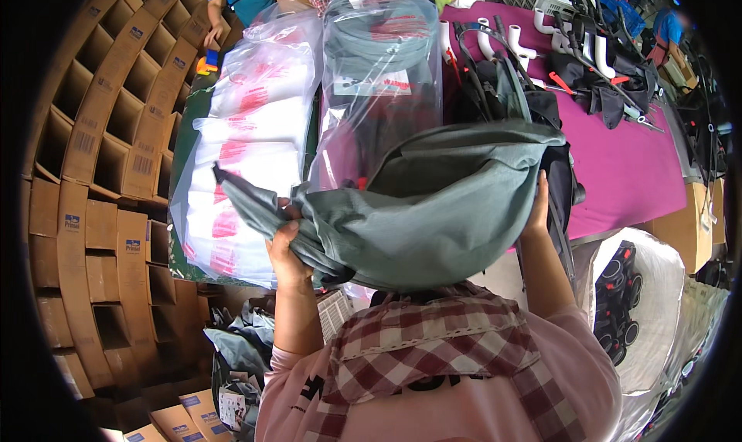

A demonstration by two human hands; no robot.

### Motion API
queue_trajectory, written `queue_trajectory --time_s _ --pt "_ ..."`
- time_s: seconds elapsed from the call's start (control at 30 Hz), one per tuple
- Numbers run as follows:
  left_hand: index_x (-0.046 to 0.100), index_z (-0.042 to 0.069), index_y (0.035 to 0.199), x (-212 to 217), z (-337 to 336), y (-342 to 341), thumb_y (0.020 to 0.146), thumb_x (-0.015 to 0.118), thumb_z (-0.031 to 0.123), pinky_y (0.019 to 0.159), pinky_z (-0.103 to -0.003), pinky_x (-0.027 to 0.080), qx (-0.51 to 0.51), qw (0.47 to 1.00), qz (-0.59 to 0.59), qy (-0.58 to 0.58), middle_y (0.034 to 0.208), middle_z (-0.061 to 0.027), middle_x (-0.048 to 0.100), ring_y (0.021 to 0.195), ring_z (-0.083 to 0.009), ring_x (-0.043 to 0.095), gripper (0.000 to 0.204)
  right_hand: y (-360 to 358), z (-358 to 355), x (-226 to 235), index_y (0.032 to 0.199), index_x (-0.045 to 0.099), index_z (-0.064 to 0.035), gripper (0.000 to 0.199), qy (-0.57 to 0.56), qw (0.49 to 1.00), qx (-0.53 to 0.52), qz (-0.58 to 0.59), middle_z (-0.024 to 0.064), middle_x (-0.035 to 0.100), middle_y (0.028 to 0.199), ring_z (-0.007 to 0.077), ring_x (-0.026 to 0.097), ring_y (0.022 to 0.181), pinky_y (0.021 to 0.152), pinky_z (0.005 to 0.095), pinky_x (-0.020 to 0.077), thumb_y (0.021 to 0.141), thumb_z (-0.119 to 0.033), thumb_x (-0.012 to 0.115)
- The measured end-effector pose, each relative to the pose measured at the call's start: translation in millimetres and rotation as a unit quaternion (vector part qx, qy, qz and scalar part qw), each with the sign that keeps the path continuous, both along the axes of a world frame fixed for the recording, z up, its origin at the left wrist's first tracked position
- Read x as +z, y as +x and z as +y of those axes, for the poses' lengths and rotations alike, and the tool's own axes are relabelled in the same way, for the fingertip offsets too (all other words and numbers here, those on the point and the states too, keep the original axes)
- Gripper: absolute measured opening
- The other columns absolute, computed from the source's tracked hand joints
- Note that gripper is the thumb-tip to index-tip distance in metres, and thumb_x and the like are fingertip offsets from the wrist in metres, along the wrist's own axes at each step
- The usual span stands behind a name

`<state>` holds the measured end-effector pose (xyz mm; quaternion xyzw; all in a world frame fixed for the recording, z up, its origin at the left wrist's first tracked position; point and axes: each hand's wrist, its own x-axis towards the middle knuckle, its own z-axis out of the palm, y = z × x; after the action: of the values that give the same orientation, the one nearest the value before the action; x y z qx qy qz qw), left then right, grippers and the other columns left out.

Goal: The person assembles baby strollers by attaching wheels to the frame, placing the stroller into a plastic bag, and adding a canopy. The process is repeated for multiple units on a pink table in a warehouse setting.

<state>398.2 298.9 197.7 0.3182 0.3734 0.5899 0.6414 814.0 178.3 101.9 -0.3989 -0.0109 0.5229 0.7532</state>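
Left hand (291, 256) is closed around the narrow, gathered end of the grey cloth (444, 225), with the thumb lying over the folds. Right hand (539, 208) seems to grasp the opposite end from its outer side; part of its fingers is hidden behind the edge, so I cannot tell how firm this hold is. The cloth is in the air between the two hands, in front of the chest, and it covers the near part of the clear bag (382, 78) from view.

In my judgement, the first risk is on the right: if the hold there is only a light pinch, the weight of the wide, sagging middle may pull this edge free, and the cloth could fall toward the apron (433, 334) or the floor. Second, the loose pointed tip beyond the left hand stands over the white packs (255, 160); a low sweep may rub it on their thin plastic and shift them. Third, a black piece (559, 167) is just beside the right hand, so a sideways pull could hook the cloth on it. Finally, the bunched folds at the left may twist, because several layers are squeezed together there.
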Motion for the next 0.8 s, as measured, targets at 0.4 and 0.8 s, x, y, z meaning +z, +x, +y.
queue_trajectory --time_s 0.4,0.8 --pt "0.036 0.0 0.144 -52.7 62.9 105.5 0.091 0.07 0.019 0.096 -0.034 0.046 -0.199 0.971 0.125 -0.048 0.12 -0.0123 0.059 0.108 -0.0208 0.058 0.066 -24.8 -99.8 158.7 0.158 0.025 -0.0073 0.091 -0.056 0.899 -0.083 -0.426 0.0119 0.04 0.152 0.0277 0.038 0.138 0.116 0.0399 0.0271 0.078 -0.02 0.067" --pt "0.021 0.004 0.157 -49.1 -8.2 207.9 0.094 0.067 0.033 0.12 -0.042 0.015 -0.396 0.896 0.089 0.18 0.159 -0.0213 0.022 0.15 -0.0309 0.019 0.084 -34.4 -188.4 147.5 0.152 0.036 -0.0082 0.063 -0.092 0.861 -0.384 -0.32 0.0142 0.05 0.141 0.0284 0.051 0.127 0.109 0.0415 0.038 0.093 -0.024 0.055"
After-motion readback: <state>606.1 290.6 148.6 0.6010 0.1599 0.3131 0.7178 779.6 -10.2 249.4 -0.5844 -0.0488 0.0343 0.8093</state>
